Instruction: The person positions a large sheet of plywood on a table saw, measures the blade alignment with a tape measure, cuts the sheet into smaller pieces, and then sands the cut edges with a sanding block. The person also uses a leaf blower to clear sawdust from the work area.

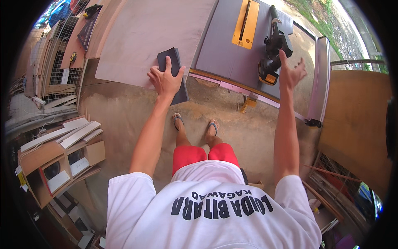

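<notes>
A dark grey sheet [180, 93], creased and stiff like sandpaper, lies partly on the pale board [137, 37] and hangs past its near edge. Over it sits my left hand [166, 79], gripping it with the index finger stretched along its top and the thumb out to the right. My right hand [293, 74] is raised on the right with its fingers apart and nothing in it. Just left of that hand, a black cordless power tool [278, 43] with a yellow-marked battery rests on the grey table saw [219, 50]; its handle points away from me.
A yellow insert [245, 25] surrounds the saw's blade slot. The silver fence [320, 79] bounds the saw on the right, beside a brown panel [356, 128]. Wood offcuts and boxes [62, 157] are piled at the left. A tape measure [73, 57] lies at the far left.
</notes>
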`<state>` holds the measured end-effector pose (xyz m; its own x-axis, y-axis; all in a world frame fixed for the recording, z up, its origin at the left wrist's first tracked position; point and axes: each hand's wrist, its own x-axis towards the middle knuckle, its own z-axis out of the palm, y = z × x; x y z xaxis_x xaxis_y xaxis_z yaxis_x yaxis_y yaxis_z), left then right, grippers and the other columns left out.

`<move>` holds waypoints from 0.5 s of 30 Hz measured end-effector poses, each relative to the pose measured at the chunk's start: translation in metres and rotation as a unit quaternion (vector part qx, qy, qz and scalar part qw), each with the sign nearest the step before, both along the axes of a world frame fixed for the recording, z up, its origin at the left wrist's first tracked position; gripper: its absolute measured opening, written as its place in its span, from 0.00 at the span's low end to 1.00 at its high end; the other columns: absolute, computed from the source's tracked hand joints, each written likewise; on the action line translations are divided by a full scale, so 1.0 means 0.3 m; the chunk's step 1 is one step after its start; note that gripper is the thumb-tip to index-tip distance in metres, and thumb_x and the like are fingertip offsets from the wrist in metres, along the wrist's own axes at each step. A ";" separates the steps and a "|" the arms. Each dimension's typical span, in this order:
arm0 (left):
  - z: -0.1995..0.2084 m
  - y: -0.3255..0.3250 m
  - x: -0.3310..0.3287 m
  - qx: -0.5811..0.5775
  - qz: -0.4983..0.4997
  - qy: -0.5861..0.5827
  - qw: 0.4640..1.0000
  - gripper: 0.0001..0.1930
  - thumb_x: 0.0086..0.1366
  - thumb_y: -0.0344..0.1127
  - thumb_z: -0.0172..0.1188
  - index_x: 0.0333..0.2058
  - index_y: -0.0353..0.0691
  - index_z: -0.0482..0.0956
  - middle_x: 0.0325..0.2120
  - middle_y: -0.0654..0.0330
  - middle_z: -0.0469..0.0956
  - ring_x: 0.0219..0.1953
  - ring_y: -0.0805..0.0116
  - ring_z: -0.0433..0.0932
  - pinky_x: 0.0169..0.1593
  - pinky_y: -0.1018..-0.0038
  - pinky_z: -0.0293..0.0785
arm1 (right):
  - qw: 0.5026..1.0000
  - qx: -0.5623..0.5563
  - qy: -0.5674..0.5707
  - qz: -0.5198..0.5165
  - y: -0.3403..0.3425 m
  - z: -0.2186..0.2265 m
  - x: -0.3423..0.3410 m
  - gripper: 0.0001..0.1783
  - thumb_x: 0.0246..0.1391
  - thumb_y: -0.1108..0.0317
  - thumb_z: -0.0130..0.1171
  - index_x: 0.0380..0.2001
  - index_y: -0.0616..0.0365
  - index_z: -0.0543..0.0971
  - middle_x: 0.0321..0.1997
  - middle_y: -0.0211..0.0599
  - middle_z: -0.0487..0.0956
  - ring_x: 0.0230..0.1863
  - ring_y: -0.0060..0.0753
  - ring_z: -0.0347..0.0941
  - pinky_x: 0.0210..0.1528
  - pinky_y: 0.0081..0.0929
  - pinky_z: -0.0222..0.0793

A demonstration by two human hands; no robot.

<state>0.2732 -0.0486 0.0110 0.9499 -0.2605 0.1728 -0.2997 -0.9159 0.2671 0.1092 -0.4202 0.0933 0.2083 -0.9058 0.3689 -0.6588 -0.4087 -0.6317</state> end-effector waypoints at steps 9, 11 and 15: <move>0.072 0.009 0.159 -0.072 -0.063 0.046 0.994 0.47 0.37 0.70 0.82 0.47 0.37 0.81 0.52 0.39 0.68 0.56 0.45 0.65 0.61 0.51 0.65 | 0.837 0.132 0.209 0.488 0.980 -0.085 0.190 0.63 0.43 0.52 0.81 0.75 0.63 0.56 0.65 0.65 0.64 0.68 0.65 0.60 0.69 0.52 0.62; 0.057 0.042 0.211 -0.059 -0.085 -0.021 0.994 0.46 0.41 0.74 0.77 0.46 0.39 0.80 0.51 0.42 0.71 0.59 0.46 0.65 0.63 0.49 0.62 | 0.853 0.125 0.205 0.464 1.072 -0.120 0.275 0.70 0.40 0.48 0.83 0.76 0.65 0.51 0.64 0.67 0.63 0.68 0.68 0.59 0.68 0.53 0.62; -0.003 0.091 0.321 -0.041 -0.138 0.092 0.985 0.41 0.47 0.75 0.72 0.49 0.47 0.83 0.61 0.51 0.70 0.67 0.50 0.63 0.63 0.48 0.65 | 0.869 0.090 0.229 0.429 1.124 -0.201 0.417 0.75 0.39 0.51 0.83 0.80 0.59 0.42 0.64 0.69 0.62 0.63 0.67 0.60 0.65 0.55 0.62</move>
